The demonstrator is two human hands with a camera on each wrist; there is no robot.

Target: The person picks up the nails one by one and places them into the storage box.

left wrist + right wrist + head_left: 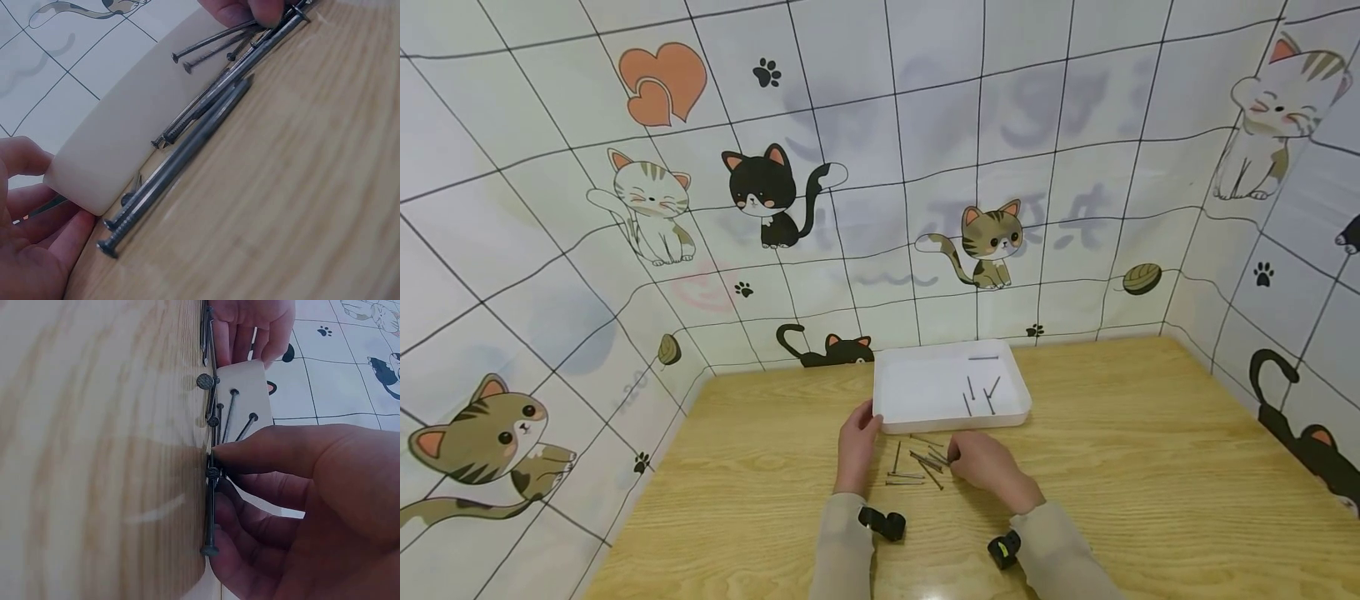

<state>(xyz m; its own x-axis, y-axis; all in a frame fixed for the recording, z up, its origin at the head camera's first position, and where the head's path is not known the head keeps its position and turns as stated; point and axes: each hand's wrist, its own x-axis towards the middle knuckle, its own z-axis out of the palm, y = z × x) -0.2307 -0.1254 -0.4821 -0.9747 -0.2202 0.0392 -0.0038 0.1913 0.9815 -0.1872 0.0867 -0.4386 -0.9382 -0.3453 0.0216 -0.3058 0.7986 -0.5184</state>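
My left hand (856, 450) grips the near left corner of a white tray (917, 383), thumb on the near side and fingers round the outside. Just in front of the tray lies a loose pile of grey metal nails (927, 462) on the table. At the pile's right side my right hand (988, 467) pinches nails between thumb and fingertips. In the left wrist view, two nails (212, 42) slant up from those fingertips, heads raised off the wood. How many are pinched is hidden by the fingers. Several nails (969, 387) lie inside the tray, toward its right side.
The wood-grain table (1120, 433) stretches to both sides of the tray. Behind it stands a tiled-pattern wall (865, 167) with printed cats, close to the tray's far edge. A small black camera (882, 523) is strapped to each wrist.
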